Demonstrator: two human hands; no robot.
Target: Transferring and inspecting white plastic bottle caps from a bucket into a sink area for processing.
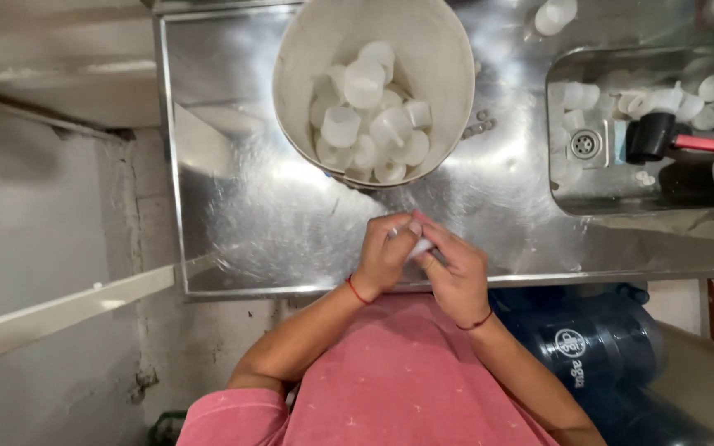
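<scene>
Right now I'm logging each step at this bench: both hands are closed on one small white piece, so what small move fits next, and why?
Probably a short reach forward to drop the small white cap into the white bucket. The left hand and right hand pinch it together just short of the bucket, which already holds similar caps.
</scene>
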